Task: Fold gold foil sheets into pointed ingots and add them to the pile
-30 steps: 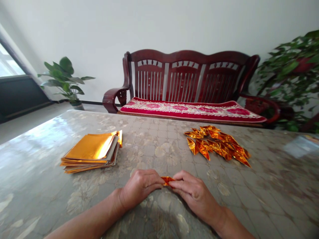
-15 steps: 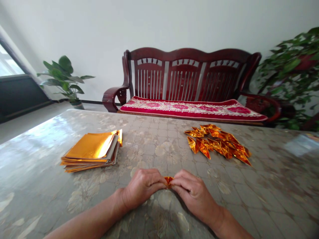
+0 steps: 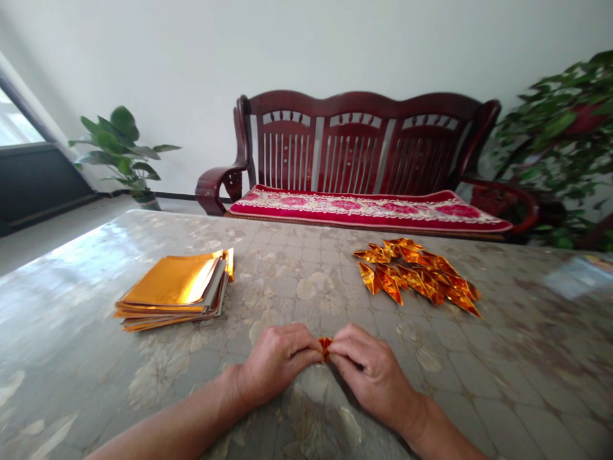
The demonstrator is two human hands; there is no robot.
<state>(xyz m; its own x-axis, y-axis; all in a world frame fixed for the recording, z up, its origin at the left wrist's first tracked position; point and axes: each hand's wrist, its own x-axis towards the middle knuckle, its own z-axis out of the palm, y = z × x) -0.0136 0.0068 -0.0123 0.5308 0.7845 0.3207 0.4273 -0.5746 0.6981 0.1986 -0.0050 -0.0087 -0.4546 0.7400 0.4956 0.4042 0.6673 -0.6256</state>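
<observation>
Between my two hands, near the front of the table, is a small folded piece of gold foil paper (image 3: 325,346). My left hand (image 3: 285,354) pinches its left end between thumb and fingers. Its right end is pinched by my right hand (image 3: 368,361). Only the orange-gold middle of the piece shows; the fingers cover both ends. Left of my hands lies a stack of flat gold foil paper sheets (image 3: 167,281). Beyond my right hand is a pile of folded, pointed gold foil pieces (image 3: 421,271).
The table (image 3: 297,294) has a patterned grey-beige cover. A clear plastic packet (image 3: 577,278) lies at its right side. Behind the table stands a dark red wooden bench (image 3: 357,144) with a red floral cushion (image 3: 368,207). Potted plants flank it, one left (image 3: 127,150), one right (image 3: 565,128).
Both hands keep their pinch on the foil piece and have drawn very slightly closer together. The view has shifted a little; the stack and the pile look unchanged.
</observation>
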